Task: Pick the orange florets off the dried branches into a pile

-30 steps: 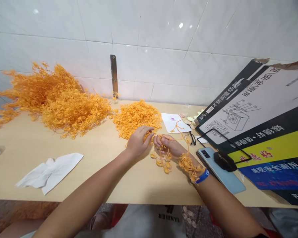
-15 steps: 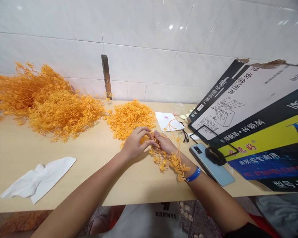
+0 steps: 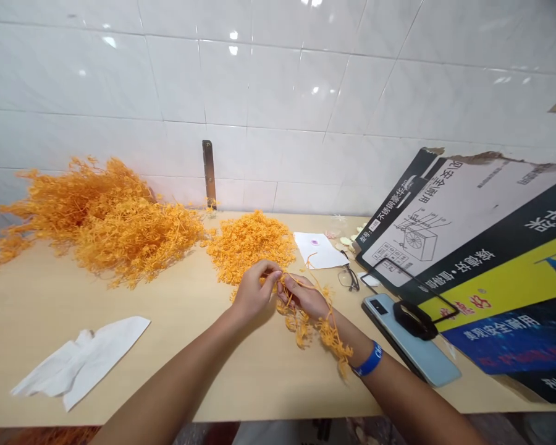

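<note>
The left hand (image 3: 254, 288) is pinching an orange plastic sprig (image 3: 302, 335), which the right hand (image 3: 309, 301) is clasping by its stems; its florets are hanging below both hands. Just beyond, a low heap of loose florets (image 3: 250, 244) is lying, seemingly the finished portion; leftward, a larger pile of branching sprigs (image 3: 134, 232) is apparently remaining unworked.

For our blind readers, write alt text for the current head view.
A person's left hand and right hand hold orange, branching sprigs over a pale table. Beyond lies an orange pile, a bushier heap leftward; phone, glasses and printed cardboard sit rightward.
</note>
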`<action>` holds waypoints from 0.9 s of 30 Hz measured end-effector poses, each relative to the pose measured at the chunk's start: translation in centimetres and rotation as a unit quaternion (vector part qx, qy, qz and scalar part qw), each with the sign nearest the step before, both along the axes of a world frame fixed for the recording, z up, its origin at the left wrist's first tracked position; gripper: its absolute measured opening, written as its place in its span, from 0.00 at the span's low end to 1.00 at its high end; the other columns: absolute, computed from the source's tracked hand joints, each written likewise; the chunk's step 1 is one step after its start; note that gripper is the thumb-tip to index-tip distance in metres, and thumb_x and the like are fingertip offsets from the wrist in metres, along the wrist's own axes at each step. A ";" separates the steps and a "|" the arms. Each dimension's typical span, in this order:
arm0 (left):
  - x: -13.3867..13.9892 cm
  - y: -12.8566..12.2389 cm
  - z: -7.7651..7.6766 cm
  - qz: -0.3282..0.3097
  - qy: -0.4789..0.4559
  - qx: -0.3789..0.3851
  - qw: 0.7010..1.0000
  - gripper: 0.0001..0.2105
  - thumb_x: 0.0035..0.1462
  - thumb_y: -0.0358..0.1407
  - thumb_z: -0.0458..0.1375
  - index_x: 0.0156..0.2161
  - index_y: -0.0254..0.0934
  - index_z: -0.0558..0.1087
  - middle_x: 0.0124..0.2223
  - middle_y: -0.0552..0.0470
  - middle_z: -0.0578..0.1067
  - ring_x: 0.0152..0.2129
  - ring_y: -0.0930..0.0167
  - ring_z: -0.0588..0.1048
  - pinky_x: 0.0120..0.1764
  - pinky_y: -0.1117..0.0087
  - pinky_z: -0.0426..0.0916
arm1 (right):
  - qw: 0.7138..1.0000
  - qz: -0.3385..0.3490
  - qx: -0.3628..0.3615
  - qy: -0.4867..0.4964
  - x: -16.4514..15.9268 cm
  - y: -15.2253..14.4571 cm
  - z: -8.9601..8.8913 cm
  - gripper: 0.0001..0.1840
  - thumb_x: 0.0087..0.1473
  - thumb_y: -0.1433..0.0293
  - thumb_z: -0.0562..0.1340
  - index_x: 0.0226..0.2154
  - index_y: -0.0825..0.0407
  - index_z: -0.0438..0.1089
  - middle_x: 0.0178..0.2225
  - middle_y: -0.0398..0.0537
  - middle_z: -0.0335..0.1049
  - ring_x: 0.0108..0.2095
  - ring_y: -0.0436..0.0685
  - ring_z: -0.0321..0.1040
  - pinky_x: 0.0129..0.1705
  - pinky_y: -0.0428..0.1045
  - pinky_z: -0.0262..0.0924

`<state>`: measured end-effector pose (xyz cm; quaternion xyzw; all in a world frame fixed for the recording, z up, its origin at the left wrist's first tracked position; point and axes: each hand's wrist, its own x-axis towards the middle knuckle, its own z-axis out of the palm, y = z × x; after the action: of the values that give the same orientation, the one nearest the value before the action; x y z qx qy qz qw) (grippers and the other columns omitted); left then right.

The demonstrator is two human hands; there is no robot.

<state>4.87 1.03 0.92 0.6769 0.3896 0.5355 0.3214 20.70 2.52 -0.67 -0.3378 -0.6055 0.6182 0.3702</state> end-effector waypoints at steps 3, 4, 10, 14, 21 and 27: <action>0.3 0.0 0.1 -0.001 -0.037 -0.030 0.999 0.07 0.61 0.35 0.53 0.34 0.36 0.71 0.33 0.50 0.76 0.32 0.70 0.74 0.37 0.69 0.68 | 1.000 -0.008 0.014 0.001 -0.1 0.0 0.0 0.29 0.51 0.42 0.60 0.26 0.53 0.64 0.19 0.39 0.60 0.17 0.45 0.51 0.19 0.45 0.45; 0.4 -0.1 0.2 0.000 -0.042 -0.034 0.999 0.07 0.60 0.35 0.53 0.34 0.36 0.71 0.33 0.50 0.76 0.32 0.70 0.74 0.37 0.69 0.68 | 1.000 -0.008 0.016 0.002 -0.1 0.0 -0.1 0.29 0.51 0.42 0.60 0.26 0.53 0.64 0.19 0.39 0.60 0.17 0.45 0.51 0.19 0.45 0.45; 0.3 -0.2 0.2 -0.030 -0.026 -0.049 0.998 0.09 0.59 0.39 0.57 0.40 0.36 0.73 0.44 0.46 0.75 0.39 0.68 0.75 0.40 0.69 0.69 | 0.998 -0.039 0.054 -0.003 -0.1 0.1 0.0 0.29 0.51 0.44 0.62 0.21 0.53 0.62 0.17 0.40 0.59 0.18 0.46 0.52 0.20 0.45 0.45; 0.1 -0.3 -0.2 -0.043 0.049 -0.035 0.997 0.20 0.58 0.43 0.60 0.56 0.44 0.72 0.66 0.46 0.59 0.61 0.60 0.61 0.58 0.58 0.62 | 0.998 -0.057 0.039 0.012 -0.1 0.0 -0.1 0.29 0.48 0.44 0.64 0.21 0.52 0.61 0.17 0.39 0.58 0.19 0.46 0.53 0.21 0.45 0.46; 0.1 -0.3 -0.4 -0.040 0.074 -0.007 0.996 0.17 0.65 0.44 0.51 0.53 0.46 0.76 0.66 0.49 0.62 0.63 0.59 0.58 0.64 0.51 0.52 | 0.998 -0.012 0.027 0.049 -0.4 0.0 -0.8 0.30 0.51 0.43 0.61 0.22 0.53 0.64 0.19 0.42 0.62 0.19 0.48 0.57 0.24 0.47 0.51; 1.1 -0.8 -0.1 -0.058 -0.078 -0.036 0.995 0.22 0.63 0.51 0.52 0.42 0.37 0.80 0.35 0.45 0.79 0.37 0.64 0.76 0.45 0.60 0.70 | 0.992 0.010 0.118 0.032 -0.6 -0.5 0.0 0.28 0.57 0.47 0.58 0.21 0.52 0.61 0.19 0.41 0.57 0.22 0.49 0.55 0.25 0.47 0.51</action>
<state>5.94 0.19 0.83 0.6427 0.3428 0.5526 0.4051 20.12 1.99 -0.69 -0.2660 -0.6657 0.5562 0.4204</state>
